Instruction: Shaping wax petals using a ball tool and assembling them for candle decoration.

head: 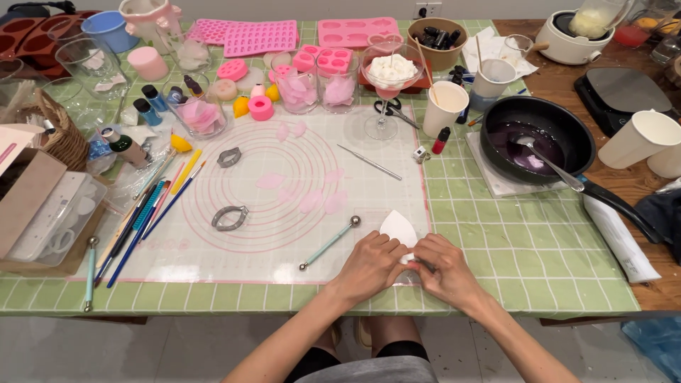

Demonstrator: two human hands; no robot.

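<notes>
White petal could tear at the mat's edge

Head view: both hands pinch a thin white petal [399, 228] at the near right corner of the mat [234, 248]. Left hand [370, 264] and right hand [443, 268] have their fingers pressed together on it; too hard a squeeze could crease or rip it, I judge. The ball tool [330, 242] lies just left of the left hand and could be nudged.

You're working bare-armed: no sleeves, no gloves, no rings or watch showing on your left hand [370, 264] or right hand [443, 269]. Behind the hands you're wearing dark shorts with grey cloth lying over your lap.
</notes>
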